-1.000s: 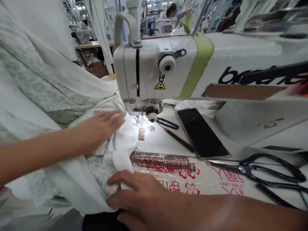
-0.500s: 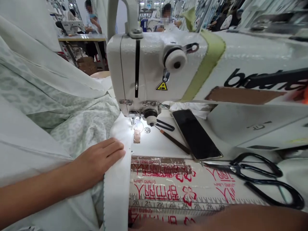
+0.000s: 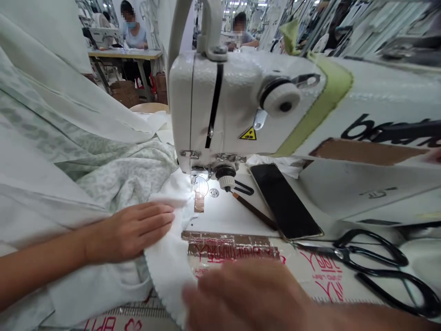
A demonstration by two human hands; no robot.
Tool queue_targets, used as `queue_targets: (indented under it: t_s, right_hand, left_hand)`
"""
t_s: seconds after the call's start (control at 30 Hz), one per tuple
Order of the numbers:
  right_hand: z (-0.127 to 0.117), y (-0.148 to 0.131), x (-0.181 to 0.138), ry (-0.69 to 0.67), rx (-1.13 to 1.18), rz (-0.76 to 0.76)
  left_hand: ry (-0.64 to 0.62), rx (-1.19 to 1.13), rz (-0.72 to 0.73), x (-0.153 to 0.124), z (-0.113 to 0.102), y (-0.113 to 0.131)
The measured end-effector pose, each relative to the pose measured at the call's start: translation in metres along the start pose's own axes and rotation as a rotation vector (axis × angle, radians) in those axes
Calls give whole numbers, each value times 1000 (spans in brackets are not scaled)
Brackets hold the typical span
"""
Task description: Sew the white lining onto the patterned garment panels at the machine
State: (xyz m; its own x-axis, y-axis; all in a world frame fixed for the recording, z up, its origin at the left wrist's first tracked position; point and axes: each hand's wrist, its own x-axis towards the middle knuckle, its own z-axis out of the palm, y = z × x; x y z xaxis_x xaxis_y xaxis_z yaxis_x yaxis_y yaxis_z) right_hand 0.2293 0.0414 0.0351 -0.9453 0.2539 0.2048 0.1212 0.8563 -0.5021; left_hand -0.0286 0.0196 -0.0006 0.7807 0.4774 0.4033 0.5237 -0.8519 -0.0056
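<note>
My left hand [image 3: 132, 232] lies flat on the white fabric [image 3: 172, 257], fingers stretched out and close together, left of the sewing machine's needle area. The fabric's far end reaches the lit presser foot [image 3: 193, 178]; its strip bends and ripples toward me. My right hand [image 3: 241, 294], blurred, is curled at the strip's right edge, fingertips closed on the fabric; their exact grip is smeared. Pale green patterned cloth [image 3: 127, 179] bunches beyond my left hand. The sewing machine [image 3: 193, 105] stands over the fabric's far end.
A black phone [image 3: 285, 200] and a brown-handled tool [image 3: 255, 211] lie on the machine bed. Black-handled scissors [image 3: 375, 257] rest at the right. A printed ruler strip [image 3: 138, 310] runs along the table under the fabric. Other people sit at tables behind.
My right hand has come up from the bottom edge into view, and the fabric strip has gone from straight to bent and rippled. My left hand has shifted slightly left. The view has tilted.
</note>
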Motion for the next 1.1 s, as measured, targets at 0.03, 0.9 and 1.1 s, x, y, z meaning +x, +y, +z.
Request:
queue_targets:
  t_s: [0.03,0.9,1.1]
  right_hand:
    - [1,10,8,38,-76,18]
    - [15,68,44,149,58,-33]
    - [20,67,62,186,-186,-54]
  left_hand:
    - [3,10,29,0,-1,-3]
    - [124,-455,-756,3,10,38]
    - [-4,-394,-719,-10,2,28]
